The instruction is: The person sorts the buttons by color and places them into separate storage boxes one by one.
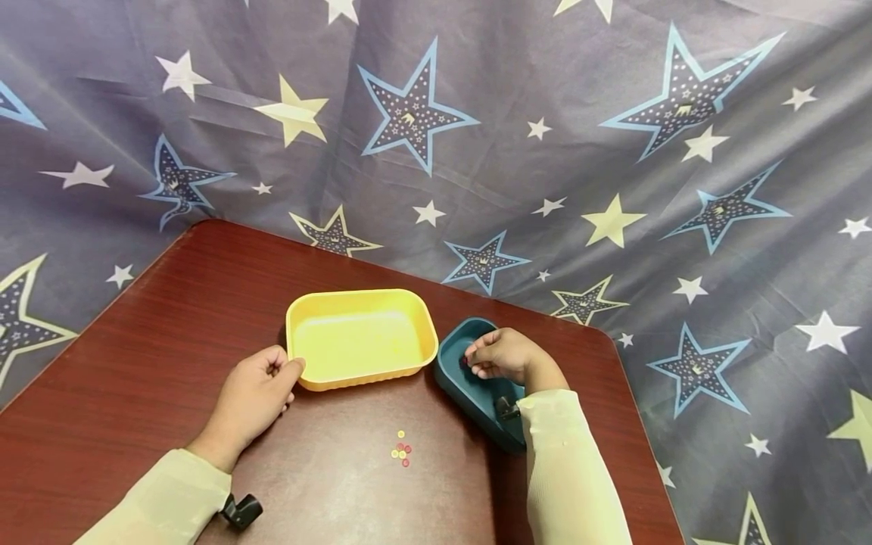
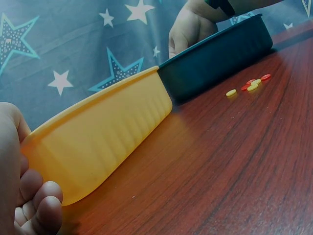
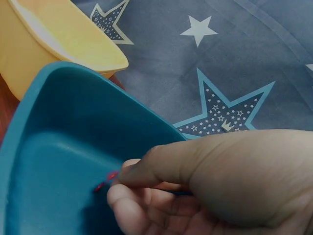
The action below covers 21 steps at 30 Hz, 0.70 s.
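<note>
My left hand [image 1: 262, 390] pinches the near left corner of a yellow plastic tray [image 1: 368, 376], thumb at the rim and other fingers curled against the outer wall. Inside a dark teal tray [image 1: 470, 401], my right hand [image 1: 504, 354] is lowered with thumb and index finger together. At those fingertips, the right wrist view shows a small red disc [image 3: 113, 175], with a blurred second red piece [image 3: 99, 187] just beyond it. Whether that second piece touches the tray floor I cannot tell. Several small red and yellow discs [image 1: 402, 454] lie loose on the table before the trays.
The brown wooden table [image 1: 170, 341] carries both trays, whose ends nearly meet. Behind it hangs a grey cloth [image 1: 511, 83] printed with stars, along the table's back edge. A black wrist camera [image 1: 241, 512] sits at my left cuff.
</note>
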Each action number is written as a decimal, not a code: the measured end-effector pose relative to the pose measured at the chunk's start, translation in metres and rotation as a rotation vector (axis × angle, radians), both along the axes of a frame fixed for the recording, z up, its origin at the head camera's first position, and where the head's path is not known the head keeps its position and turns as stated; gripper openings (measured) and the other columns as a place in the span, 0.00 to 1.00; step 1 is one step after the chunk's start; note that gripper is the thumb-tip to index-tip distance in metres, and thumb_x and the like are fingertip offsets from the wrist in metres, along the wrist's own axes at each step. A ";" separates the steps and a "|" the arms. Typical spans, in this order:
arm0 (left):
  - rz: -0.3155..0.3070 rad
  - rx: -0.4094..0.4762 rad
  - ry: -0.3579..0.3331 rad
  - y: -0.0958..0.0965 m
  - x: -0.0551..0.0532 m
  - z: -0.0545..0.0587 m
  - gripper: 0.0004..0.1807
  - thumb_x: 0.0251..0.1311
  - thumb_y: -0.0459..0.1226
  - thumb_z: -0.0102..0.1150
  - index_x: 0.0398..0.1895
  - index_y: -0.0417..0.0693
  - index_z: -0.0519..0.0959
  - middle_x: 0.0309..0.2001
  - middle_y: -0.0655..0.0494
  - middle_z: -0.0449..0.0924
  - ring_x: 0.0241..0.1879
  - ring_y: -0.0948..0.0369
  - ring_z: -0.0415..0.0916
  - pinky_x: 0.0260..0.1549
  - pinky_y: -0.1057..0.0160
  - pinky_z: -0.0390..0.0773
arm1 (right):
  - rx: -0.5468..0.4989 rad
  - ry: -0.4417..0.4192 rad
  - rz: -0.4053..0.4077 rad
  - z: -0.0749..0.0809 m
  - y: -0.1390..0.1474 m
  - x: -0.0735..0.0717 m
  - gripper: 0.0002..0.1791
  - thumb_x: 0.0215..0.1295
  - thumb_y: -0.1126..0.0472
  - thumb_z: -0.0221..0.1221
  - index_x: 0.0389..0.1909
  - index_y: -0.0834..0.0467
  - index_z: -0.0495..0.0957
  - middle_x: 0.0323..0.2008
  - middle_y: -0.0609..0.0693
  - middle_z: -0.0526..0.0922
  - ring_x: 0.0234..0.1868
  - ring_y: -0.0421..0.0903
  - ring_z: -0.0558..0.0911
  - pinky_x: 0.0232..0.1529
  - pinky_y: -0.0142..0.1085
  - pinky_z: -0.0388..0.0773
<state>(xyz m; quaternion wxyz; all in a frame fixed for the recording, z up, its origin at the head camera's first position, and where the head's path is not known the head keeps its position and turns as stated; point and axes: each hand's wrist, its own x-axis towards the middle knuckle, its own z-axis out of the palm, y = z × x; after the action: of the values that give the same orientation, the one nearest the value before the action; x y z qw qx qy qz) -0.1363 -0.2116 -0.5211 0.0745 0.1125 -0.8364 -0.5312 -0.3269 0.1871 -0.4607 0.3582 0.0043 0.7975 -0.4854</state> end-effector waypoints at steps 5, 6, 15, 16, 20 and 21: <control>-0.001 -0.006 0.009 0.001 0.000 0.001 0.22 0.74 0.54 0.57 0.27 0.51 0.71 0.19 0.53 0.82 0.16 0.56 0.79 0.15 0.60 0.74 | 0.011 0.016 -0.018 0.001 0.003 0.001 0.13 0.69 0.69 0.64 0.51 0.72 0.82 0.34 0.54 0.86 0.30 0.45 0.84 0.36 0.34 0.86; -0.001 -0.006 0.011 0.001 0.000 0.001 0.22 0.74 0.54 0.57 0.27 0.51 0.71 0.19 0.53 0.82 0.16 0.57 0.79 0.15 0.60 0.74 | 0.011 0.019 -0.020 0.001 0.004 0.001 0.13 0.69 0.69 0.64 0.51 0.72 0.82 0.33 0.54 0.86 0.30 0.45 0.84 0.36 0.34 0.86; -0.004 0.006 0.007 0.001 0.001 0.005 0.21 0.74 0.53 0.58 0.27 0.50 0.71 0.19 0.51 0.82 0.17 0.57 0.79 0.15 0.60 0.74 | 0.037 0.094 0.004 0.018 0.011 0.005 0.16 0.68 0.69 0.65 0.52 0.75 0.81 0.32 0.55 0.86 0.29 0.45 0.84 0.35 0.35 0.87; -0.006 0.007 0.005 0.001 0.001 0.006 0.22 0.74 0.54 0.57 0.27 0.50 0.71 0.19 0.51 0.82 0.17 0.57 0.79 0.15 0.60 0.74 | 0.039 0.103 0.007 0.020 0.011 0.006 0.16 0.68 0.69 0.65 0.52 0.75 0.81 0.32 0.54 0.86 0.29 0.45 0.84 0.35 0.35 0.87; -0.009 0.011 0.003 0.001 0.002 0.007 0.22 0.74 0.54 0.57 0.27 0.49 0.71 0.19 0.50 0.81 0.17 0.57 0.78 0.15 0.60 0.74 | 0.070 0.151 0.041 0.031 0.009 0.012 0.15 0.68 0.67 0.66 0.50 0.73 0.82 0.31 0.54 0.86 0.30 0.46 0.85 0.36 0.37 0.88; -0.009 0.011 0.002 0.001 0.002 0.007 0.22 0.74 0.54 0.57 0.27 0.49 0.71 0.19 0.50 0.81 0.17 0.57 0.78 0.15 0.60 0.74 | 0.080 0.164 0.054 0.034 0.008 0.014 0.15 0.67 0.67 0.67 0.49 0.73 0.82 0.31 0.54 0.87 0.30 0.46 0.85 0.37 0.38 0.89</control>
<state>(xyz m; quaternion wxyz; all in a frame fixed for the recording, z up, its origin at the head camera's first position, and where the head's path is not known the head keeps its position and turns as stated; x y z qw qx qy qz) -0.1344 -0.2104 -0.5140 0.0724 0.1088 -0.8340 -0.5360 -0.3128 0.1949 -0.4263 0.3044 -0.0426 0.8427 -0.4420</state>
